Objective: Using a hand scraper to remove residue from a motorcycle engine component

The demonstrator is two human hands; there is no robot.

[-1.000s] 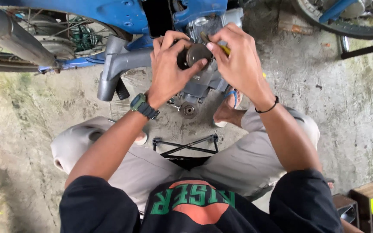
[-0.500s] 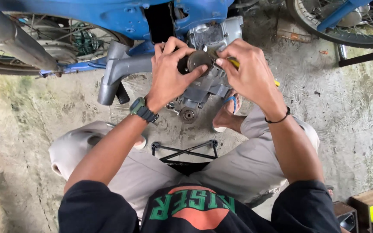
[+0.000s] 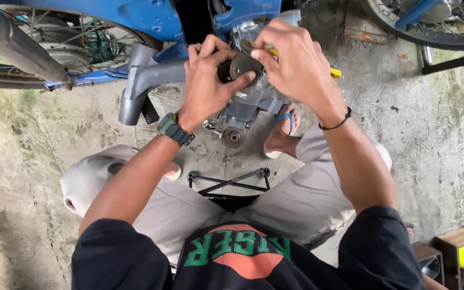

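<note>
Concrete floor (image 3: 447, 161), rough and stained, runs under everything here. At the far left a grey exhaust pipe (image 3: 12, 43) slants across a spoked wheel (image 3: 76, 48), with the blue motorbike frame (image 3: 135, 16) above it. A grey footrest arm (image 3: 146, 80) bends down from the frame, ending in a black rubber peg.

The person squats close to the bike, knees spread in light trousers. The left hand (image 3: 205, 86), a dark green watch (image 3: 174, 129) on its wrist, is clenched around a dark round part (image 3: 240, 67), thumb pressed over its face. That part sits right against the grey engine block (image 3: 248, 104), at the middle of the far side of the scene.

The right hand (image 3: 296, 67), with a thin black band on the wrist, touches the same round part from the right and pinches a yellow-handled tool (image 3: 334, 72) whose tip is hidden behind the fingers.

Below the engine a small black wire stand (image 3: 232, 181) lies on the floor between the knees. A foot in a blue-strapped sandal (image 3: 285, 126) rests just right of the engine. Far right, another wheel (image 3: 430, 27) stands.
</note>
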